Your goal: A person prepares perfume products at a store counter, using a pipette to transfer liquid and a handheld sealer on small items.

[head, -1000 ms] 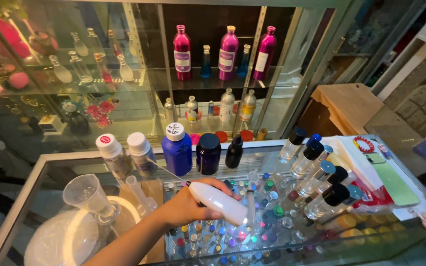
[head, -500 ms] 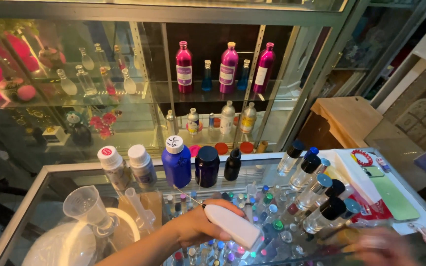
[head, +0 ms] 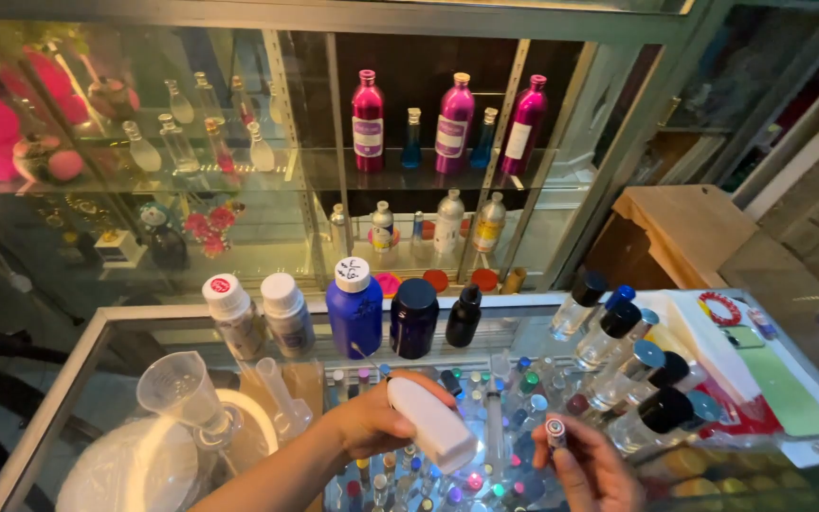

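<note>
Change: right hand (head: 588, 466) has come up into view at the counter's (head: 144, 315) near edge, fingers pinching a small vial (head: 555, 431). Left hand (head: 378, 417) still wraps a white bottle (head: 433, 425), tilted nozzle-down just beside the vial, above mid-counter. Bottle: plain, rounded, opaque. Bottles crowd the far and right edges; a funnel (head: 180, 389) stands near the left.

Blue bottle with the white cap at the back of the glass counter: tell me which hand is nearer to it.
Left. The left hand, gripping a white bottle, sits just in front of the blue bottle. The right hand, pinching a small vial, is farther off to the right.
</note>
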